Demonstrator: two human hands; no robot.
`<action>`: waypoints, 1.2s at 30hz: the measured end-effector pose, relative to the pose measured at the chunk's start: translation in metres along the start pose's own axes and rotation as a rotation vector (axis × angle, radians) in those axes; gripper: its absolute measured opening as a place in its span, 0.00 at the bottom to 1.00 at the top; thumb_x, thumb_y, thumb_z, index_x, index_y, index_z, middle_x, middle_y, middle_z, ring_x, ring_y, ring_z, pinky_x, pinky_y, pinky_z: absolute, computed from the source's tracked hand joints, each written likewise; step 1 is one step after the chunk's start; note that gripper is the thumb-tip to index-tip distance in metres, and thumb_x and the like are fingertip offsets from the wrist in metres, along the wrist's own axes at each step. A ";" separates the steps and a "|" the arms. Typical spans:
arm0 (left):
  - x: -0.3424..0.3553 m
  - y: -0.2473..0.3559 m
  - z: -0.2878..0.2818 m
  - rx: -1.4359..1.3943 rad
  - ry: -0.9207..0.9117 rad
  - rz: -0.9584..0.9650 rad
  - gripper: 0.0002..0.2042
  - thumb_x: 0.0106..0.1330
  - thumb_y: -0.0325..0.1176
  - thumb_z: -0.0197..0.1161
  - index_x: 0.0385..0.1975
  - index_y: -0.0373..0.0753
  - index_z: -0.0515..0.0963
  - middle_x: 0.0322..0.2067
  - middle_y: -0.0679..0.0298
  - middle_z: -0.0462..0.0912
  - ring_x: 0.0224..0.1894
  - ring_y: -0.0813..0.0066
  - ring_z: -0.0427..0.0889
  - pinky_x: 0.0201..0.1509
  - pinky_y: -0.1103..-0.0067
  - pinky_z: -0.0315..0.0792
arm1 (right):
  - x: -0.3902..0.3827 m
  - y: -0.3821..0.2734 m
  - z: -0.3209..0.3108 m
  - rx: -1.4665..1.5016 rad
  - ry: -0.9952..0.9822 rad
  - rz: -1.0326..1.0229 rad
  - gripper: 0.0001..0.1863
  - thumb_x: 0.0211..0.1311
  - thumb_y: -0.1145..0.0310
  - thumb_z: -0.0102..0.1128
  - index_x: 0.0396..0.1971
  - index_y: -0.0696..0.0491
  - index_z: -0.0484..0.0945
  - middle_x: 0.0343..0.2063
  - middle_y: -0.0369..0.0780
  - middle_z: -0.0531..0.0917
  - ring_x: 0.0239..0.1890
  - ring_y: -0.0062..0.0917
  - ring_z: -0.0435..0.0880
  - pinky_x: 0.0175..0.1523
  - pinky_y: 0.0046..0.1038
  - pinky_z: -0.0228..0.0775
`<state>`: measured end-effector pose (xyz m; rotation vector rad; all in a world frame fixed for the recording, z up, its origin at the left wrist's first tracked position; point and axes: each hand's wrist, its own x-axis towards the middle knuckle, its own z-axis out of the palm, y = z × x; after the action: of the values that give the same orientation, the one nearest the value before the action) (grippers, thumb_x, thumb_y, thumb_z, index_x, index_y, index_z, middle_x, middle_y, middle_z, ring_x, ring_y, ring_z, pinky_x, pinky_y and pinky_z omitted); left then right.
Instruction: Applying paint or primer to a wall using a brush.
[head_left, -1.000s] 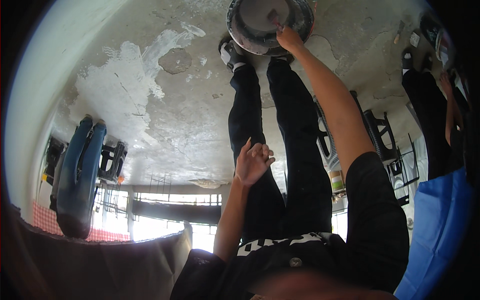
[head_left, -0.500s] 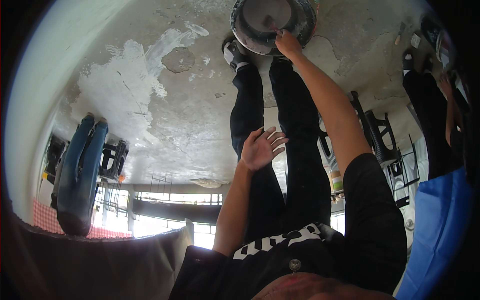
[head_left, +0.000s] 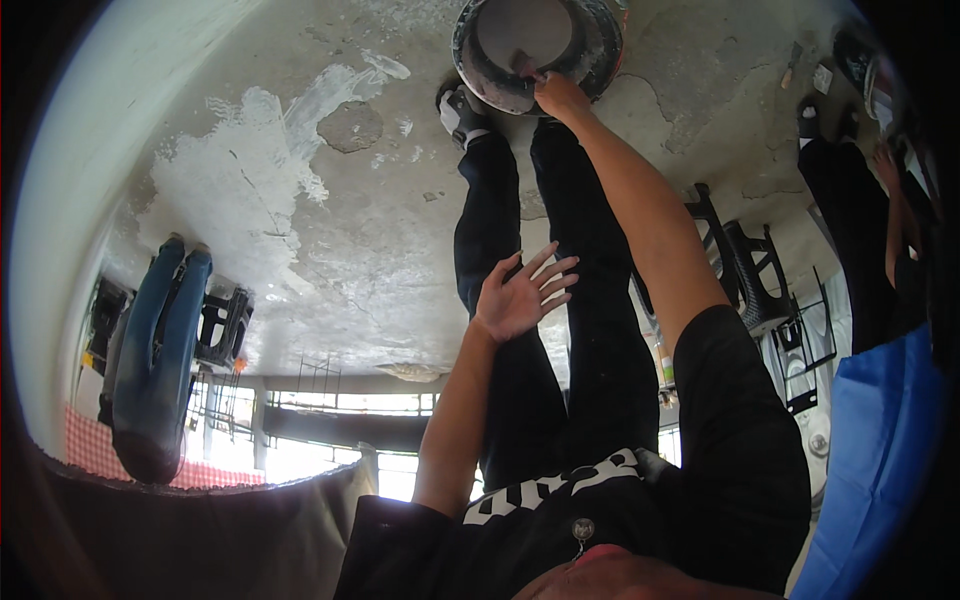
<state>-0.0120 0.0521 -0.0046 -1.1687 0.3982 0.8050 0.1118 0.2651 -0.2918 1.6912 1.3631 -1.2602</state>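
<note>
Round black tub (head_left: 598, 50): my landmark, its rim smeared; a smooth, pale grey material (head_left: 525, 30) lies inside.
Small dark-headed tool with a reddish handle (head_left: 524, 64): over the near part of the tub's opening; whether its head touches the grey material I cannot tell.
My bare right hand (head_left: 562, 97): closed round the tool's handle at the tub's near rim. So low a grip could, I judge, smear my knuckles and turn the handle slippery.
My bare left hand (head_left: 520, 300): fingers spread wide, holding nothing, well apart from the tub on my side of it. As it does not steady the tub — a hard push against the rim could shift or tilt it.
My black-and-white left shoe (head_left: 463, 112): just beside the tub's near side; a brisk stroke or an overloaded tool could drip onto it.
Grey concrete floor (head_left: 380, 230): beneath the tub, with a broad white stain (head_left: 240, 170) to the tub's left; a spill could make my footing slick.
Person in black trousers (head_left: 845, 210): right of the tub, well apart — splashing there seems the lesser risk.
</note>
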 end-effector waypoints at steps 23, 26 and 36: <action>-0.002 0.000 0.001 0.003 -0.010 -0.039 0.33 0.75 0.53 0.44 0.76 0.45 0.55 0.74 0.51 0.59 0.70 0.52 0.66 0.74 0.59 0.61 | 0.000 0.005 0.002 0.169 0.272 0.027 0.24 0.71 0.50 0.47 0.51 0.53 0.79 0.48 0.55 0.84 0.53 0.52 0.81 0.56 0.50 0.73; 0.001 -0.002 0.002 -0.004 0.002 -0.049 0.33 0.75 0.53 0.44 0.76 0.45 0.55 0.74 0.51 0.59 0.70 0.52 0.66 0.74 0.59 0.61 | 0.008 0.008 0.004 0.188 0.172 -0.018 0.24 0.70 0.50 0.48 0.51 0.54 0.80 0.48 0.55 0.83 0.54 0.53 0.81 0.58 0.49 0.73; 0.005 -0.002 0.000 0.046 0.025 -0.068 0.33 0.74 0.55 0.46 0.76 0.47 0.55 0.74 0.53 0.58 0.71 0.53 0.66 0.75 0.60 0.59 | 0.013 0.023 -0.031 0.230 0.377 -0.077 0.24 0.69 0.50 0.48 0.52 0.51 0.82 0.43 0.53 0.85 0.49 0.54 0.82 0.54 0.50 0.73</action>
<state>-0.0071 0.0534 -0.0072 -1.1448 0.3936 0.7189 0.1431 0.2911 -0.2951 2.1373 1.5566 -1.2198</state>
